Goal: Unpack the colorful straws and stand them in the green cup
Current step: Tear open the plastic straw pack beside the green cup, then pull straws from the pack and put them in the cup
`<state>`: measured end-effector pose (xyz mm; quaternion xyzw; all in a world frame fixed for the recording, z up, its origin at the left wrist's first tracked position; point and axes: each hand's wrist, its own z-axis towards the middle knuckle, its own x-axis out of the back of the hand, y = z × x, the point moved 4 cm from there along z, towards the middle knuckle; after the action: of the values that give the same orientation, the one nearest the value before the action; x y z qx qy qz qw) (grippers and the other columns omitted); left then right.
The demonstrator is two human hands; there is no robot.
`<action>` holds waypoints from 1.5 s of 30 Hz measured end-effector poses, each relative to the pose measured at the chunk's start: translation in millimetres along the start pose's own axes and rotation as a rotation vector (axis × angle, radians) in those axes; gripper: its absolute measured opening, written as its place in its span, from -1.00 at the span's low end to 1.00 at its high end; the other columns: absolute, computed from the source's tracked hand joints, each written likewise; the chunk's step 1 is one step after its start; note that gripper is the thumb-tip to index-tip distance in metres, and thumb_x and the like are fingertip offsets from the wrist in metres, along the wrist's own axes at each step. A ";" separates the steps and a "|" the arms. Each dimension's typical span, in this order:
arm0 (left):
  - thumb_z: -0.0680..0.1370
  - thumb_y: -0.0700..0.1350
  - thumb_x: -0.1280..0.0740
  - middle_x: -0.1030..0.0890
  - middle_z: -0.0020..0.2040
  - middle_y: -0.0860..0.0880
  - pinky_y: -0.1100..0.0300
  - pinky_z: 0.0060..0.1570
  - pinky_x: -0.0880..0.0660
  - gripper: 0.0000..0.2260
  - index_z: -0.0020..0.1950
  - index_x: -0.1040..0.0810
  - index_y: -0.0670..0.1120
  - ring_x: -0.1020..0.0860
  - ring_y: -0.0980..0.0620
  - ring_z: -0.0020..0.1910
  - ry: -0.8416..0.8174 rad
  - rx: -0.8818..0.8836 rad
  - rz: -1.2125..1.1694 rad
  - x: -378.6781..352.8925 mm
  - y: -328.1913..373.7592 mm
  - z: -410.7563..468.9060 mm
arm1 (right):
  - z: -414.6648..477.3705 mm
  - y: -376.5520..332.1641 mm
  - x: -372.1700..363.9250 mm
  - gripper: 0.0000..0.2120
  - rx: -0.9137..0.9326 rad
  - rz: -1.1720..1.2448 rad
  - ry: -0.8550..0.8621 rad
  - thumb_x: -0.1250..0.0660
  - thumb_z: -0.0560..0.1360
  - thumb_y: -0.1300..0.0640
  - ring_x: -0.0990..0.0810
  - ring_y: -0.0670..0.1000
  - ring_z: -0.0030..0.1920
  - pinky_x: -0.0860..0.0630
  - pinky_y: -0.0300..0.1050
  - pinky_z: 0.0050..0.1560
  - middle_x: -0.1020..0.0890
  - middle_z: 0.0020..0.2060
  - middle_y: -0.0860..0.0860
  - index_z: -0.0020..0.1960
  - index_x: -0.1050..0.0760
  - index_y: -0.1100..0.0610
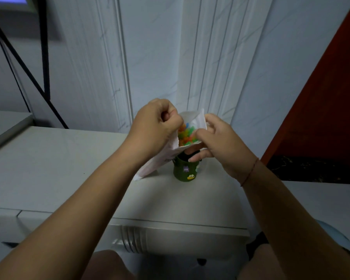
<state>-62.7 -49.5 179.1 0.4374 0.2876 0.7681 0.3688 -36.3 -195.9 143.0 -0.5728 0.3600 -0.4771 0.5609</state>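
A white plastic bag (162, 158) is held up over the counter, its mouth pulled wide. Inside the opening show the ends of several colorful straws (186, 134) in orange, green, yellow and blue. My left hand (156, 124) pinches the bag's left edge in a closed fist. Opposite it, my right hand (220, 142) grips the right edge of the opening. Just below the bag stands the green cup (185, 171), dark green with small cartoon stickers, its rim partly hidden by the bag and my right fingers.
The cup stands on a pale grey counter (69, 168) against a white panelled wall. A black metal frame (45, 57) rises at the back left. A dark red panel (321, 108) stands at the right.
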 end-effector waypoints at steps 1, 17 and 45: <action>0.49 -0.21 -0.29 -0.45 -0.29 0.02 0.29 -0.30 -0.35 -0.91 -0.19 -0.53 -0.21 -0.40 0.12 -0.32 0.022 0.011 -0.005 2.0 -2.5 -0.2 | -0.1 2.7 0.5 -0.74 0.001 0.009 -0.009 -0.13 0.54 0.34 -0.70 0.07 -0.30 -0.63 -0.17 -0.37 -0.64 -0.11 0.13 0.19 -0.42 0.18; 0.23 0.38 -0.30 -0.59 0.21 -0.26 -0.17 0.00 -0.58 -0.07 0.38 -0.36 -0.24 -0.59 -0.17 0.15 -0.336 0.958 -1.434 -65.9 -78.7 -76.9 | -1.6 54.9 7.4 -0.77 0.020 0.541 0.089 -0.10 0.56 0.38 -0.69 0.01 -0.14 -0.61 -0.20 -0.16 -0.71 -0.18 0.07 0.07 -0.52 0.30; 0.41 -0.24 -0.42 -0.53 0.29 -0.25 -0.17 0.23 -0.46 -0.45 0.39 -0.37 -0.22 -0.53 -0.18 0.25 0.049 0.290 -1.047 -57.3 -68.4 -20.4 | 13.9 96.6 -6.8 -0.35 -0.292 1.146 0.029 -0.23 0.43 0.13 -0.15 0.22 0.50 -0.01 0.13 0.52 -0.19 0.49 0.20 0.49 -0.16 0.20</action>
<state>-39.4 -60.3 91.3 0.2641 0.5783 0.4441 0.6313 -13.2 -196.1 47.9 -0.3516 0.6816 -0.0515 0.6396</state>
